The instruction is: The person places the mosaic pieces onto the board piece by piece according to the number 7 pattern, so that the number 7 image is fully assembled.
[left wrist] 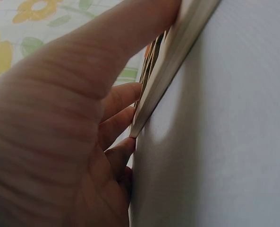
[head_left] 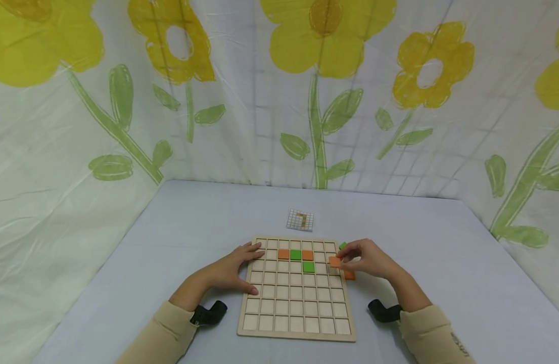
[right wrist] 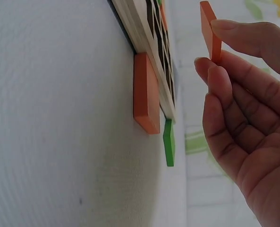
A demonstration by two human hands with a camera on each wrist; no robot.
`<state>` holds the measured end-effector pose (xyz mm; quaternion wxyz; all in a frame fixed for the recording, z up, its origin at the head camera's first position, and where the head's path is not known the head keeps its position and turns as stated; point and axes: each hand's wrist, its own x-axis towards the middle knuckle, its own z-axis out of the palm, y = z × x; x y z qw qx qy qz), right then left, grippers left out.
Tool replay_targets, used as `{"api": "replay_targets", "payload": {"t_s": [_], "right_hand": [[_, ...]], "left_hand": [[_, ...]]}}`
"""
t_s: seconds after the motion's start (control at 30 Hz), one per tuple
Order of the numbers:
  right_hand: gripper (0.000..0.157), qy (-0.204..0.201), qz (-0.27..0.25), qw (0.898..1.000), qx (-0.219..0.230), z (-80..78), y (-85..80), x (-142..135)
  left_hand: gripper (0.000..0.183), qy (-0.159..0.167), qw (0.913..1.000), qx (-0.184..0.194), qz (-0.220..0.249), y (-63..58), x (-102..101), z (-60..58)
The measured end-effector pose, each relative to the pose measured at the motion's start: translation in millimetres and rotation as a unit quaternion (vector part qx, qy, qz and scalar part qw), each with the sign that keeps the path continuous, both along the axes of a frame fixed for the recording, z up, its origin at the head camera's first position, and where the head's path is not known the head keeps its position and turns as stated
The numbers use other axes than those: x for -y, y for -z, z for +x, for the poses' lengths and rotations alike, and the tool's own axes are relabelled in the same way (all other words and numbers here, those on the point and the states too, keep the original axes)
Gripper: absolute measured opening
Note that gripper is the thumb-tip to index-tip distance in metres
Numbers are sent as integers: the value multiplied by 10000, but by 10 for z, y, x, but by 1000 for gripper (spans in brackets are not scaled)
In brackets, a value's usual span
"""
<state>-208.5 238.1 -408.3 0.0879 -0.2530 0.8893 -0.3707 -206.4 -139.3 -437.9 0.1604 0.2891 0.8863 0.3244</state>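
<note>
A wooden grid board (head_left: 296, 307) lies flat on the table. My left hand (head_left: 228, 269) rests on its left edge, thumb and fingers spread along the rim. Between thumb and fingertips, my right hand (head_left: 369, 259) pinches an orange square tile (head_left: 334, 262), raised over the board's right side. In the right wrist view this held tile (right wrist: 210, 30) stands apart from the board's edge. An orange tile (head_left: 283, 254), a green tile (head_left: 295, 255) and another orange tile (head_left: 308, 255) form a row in the grid. A second green tile (head_left: 309, 267) sits directly below the row's right end.
Beside the board's right edge lie a loose orange tile (right wrist: 147, 94) and a loose green tile (right wrist: 169, 142), partly behind the right hand in the head view. A small printed grid card (head_left: 300, 220) lies beyond the board. A flower-patterned curtain (head_left: 234, 126) hangs behind the table.
</note>
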Motion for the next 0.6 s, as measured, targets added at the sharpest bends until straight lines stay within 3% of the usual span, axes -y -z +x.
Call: {"api": "replay_targets", "payload": {"t_s": [0.3, 0.6], "right_hand": [[21, -151, -29, 9995, 290, 31, 1, 153], [17, -515, 86, 9983, 249, 66, -37, 310]], "left_hand": [[93, -25, 10000, 86, -2, -8, 2, 7], [92, 12, 10000, 65, 15, -19, 15, 8]]}}
